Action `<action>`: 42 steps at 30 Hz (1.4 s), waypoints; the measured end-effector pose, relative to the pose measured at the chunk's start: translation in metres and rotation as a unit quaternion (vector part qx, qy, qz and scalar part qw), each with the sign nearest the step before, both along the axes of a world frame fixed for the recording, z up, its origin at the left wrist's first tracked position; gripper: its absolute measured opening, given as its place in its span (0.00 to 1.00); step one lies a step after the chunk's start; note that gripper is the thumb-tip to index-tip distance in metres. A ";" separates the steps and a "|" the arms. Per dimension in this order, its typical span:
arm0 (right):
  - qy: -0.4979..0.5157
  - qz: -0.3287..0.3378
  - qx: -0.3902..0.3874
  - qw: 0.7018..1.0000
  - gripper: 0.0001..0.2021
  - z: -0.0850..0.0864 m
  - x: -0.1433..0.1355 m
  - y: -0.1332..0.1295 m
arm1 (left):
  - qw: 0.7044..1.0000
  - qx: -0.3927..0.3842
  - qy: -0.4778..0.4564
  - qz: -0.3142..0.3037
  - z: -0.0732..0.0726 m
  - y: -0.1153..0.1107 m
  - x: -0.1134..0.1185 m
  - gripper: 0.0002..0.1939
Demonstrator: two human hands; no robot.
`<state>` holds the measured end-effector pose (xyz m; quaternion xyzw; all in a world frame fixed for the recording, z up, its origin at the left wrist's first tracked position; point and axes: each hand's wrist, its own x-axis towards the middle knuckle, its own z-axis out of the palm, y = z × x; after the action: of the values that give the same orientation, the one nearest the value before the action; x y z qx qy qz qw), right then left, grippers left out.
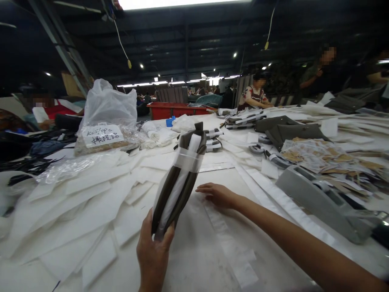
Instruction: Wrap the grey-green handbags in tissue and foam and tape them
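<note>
My left hand (156, 247) grips the lower end of a folded bundle of dark olive fabric straps (185, 190), tilted up over the table. White material runs down the bundle's middle, and a translucent band (189, 160) wraps its upper part. My right hand (217, 195) is just right of the bundle, low over the table, fingers stretched out and nothing visible in them. Beneath and in front of it, a pale translucent strip (229, 243) lies on the white tabletop (194, 259).
Loose white sheets (82, 207) cover the left side, with a labelled clear plastic bag (106, 117) behind. At right are a grey tape dispenser (322, 202) and a pile of paper tags (322, 156). Similar bundles (246, 117) lie farther back, before a seated person (253, 95).
</note>
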<state>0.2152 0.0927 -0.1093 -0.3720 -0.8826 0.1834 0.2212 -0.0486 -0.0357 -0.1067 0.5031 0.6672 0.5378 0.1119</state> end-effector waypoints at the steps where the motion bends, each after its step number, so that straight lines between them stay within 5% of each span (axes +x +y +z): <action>1: 0.002 -0.004 0.006 1.000 0.26 -0.003 -0.003 -0.001 | 1.000 0.000 0.000 -0.001 -0.001 0.000 0.000 0.34; 6: 0.019 -0.070 0.019 0.997 0.12 -0.015 -0.022 0.016 | 1.000 -0.009 0.004 -0.012 -0.005 -0.001 0.000 0.35; 10: 0.023 -0.102 0.009 0.994 0.13 -0.013 -0.028 0.031 | 1.000 -0.006 -0.002 -0.011 -0.005 0.000 0.000 0.34; 16: -0.002 0.043 0.002 0.999 0.25 0.002 -0.019 0.027 | 1.000 -0.019 -0.021 -0.006 -0.002 -0.001 -0.001 0.35; 20: -0.015 0.080 -0.007 0.997 0.22 0.002 -0.021 0.024 | 1.000 -0.023 -0.017 0.001 -0.002 -0.002 -0.001 0.35; 26: -0.005 -0.060 -0.013 0.998 0.11 -0.013 -0.039 0.037 | 1.000 -0.006 -0.011 -0.004 -0.003 -0.001 -0.001 0.33; 31: -0.009 -0.203 -0.028 0.979 0.12 0.001 -0.036 0.051 | 1.000 -0.007 -0.003 -0.010 -0.004 -0.001 -0.001 0.33; 35: -0.004 -0.223 -0.010 0.975 0.27 0.021 -0.015 0.016 | 0.999 0.020 0.048 -0.009 -0.005 -0.003 -0.001 0.34; 38: -0.014 -0.150 -0.019 0.988 0.28 0.026 0.000 -0.045 | 0.994 0.047 0.098 -0.015 -0.007 -0.002 -0.001 0.33; 42: -0.066 -0.043 -0.060 0.995 0.34 0.013 0.006 -0.128 | 0.984 0.086 0.145 -0.057 -0.003 0.002 0.002 0.28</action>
<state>0.2216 -0.0352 -0.0965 -0.4331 -0.8660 0.2016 0.1477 -0.0467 -0.0337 -0.1092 0.6209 0.5975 0.5075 0.0011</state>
